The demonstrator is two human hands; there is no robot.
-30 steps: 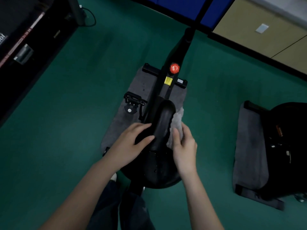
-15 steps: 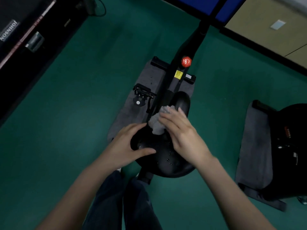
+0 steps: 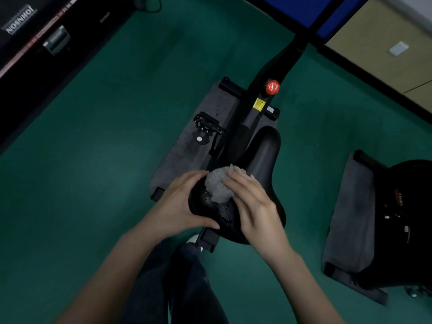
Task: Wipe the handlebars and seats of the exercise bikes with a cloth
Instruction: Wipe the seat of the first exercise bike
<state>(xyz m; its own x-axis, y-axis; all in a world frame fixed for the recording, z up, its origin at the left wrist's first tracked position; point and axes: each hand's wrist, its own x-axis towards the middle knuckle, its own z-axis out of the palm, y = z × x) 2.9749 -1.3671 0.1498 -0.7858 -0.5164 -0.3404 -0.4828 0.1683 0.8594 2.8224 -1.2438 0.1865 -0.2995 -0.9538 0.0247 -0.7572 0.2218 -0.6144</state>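
Grey cloth (image 3: 218,187): bunched on the wide rear part of the black saddle (image 3: 263,157), mid-frame.
Right hand (image 3: 256,208): flat on the cloth, fingers (image 3: 236,183) straight and close together, pressing down.
Left hand (image 3: 178,204): grips the saddle's edge at 9 o'clock, fingers curled round it, thumb at the rear rim.
Saddle nose: points to 1 o'clock, toward the red knob (image 3: 272,87).
Pedal (image 3: 207,127): 11 o'clock of the cloth, above a grey mat (image 3: 184,157).
Second bike (image 3: 409,218): 3 o'clock, on the green floor (image 3: 93,160).

I have one view only: the head camera looks steeply down from above the bike seat (image 3: 264,155), close in, with green floor (image 3: 93,160) filling the wide-angle edges.
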